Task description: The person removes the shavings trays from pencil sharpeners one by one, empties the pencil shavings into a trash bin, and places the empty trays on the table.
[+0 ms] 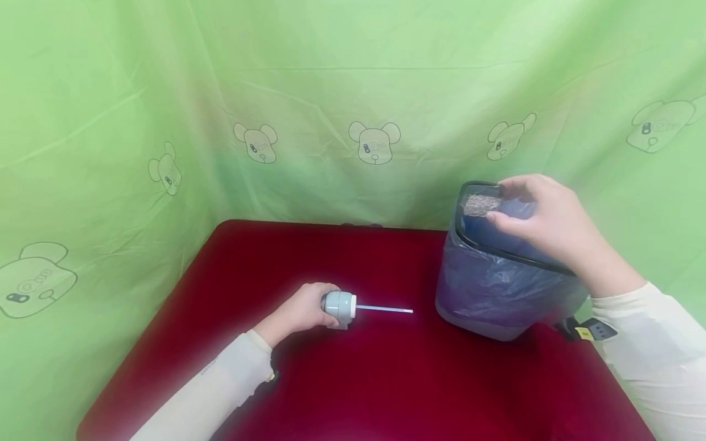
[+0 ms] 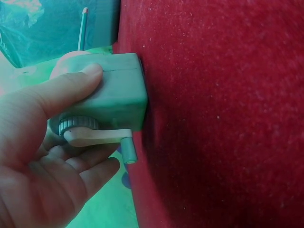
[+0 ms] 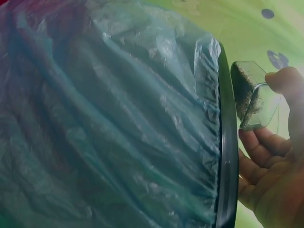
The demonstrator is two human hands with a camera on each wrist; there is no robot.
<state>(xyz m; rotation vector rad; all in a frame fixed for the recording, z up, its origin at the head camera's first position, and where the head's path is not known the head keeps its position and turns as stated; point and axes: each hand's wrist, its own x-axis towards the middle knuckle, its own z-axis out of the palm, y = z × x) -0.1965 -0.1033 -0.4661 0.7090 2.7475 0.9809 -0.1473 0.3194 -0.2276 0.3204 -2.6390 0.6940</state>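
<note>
My left hand [image 1: 303, 309] grips a grey-green crank pencil sharpener [image 1: 339, 305] low over the table. A pencil [image 1: 383, 309] sticks out of its front, pointing right. In the left wrist view the thumb lies across the sharpener body and the crank handle [image 2: 102, 137] is beside the fingers. With thumb and fingers, my right hand [image 1: 557, 220] holds a clear shavings drawer [image 3: 261, 104] over the mouth of the trash bin [image 1: 496, 288]. Pencil shavings [image 1: 481, 205] are gathered in the drawer, which is tilted in the right wrist view.
The bin has a black rim [image 1: 515, 252] and a bluish plastic liner [image 3: 118, 118], and stands at the right of the dark red table [image 1: 265, 263]. A green curtain [image 1: 375, 73] with bear-head drawings hangs around the table's back and sides.
</note>
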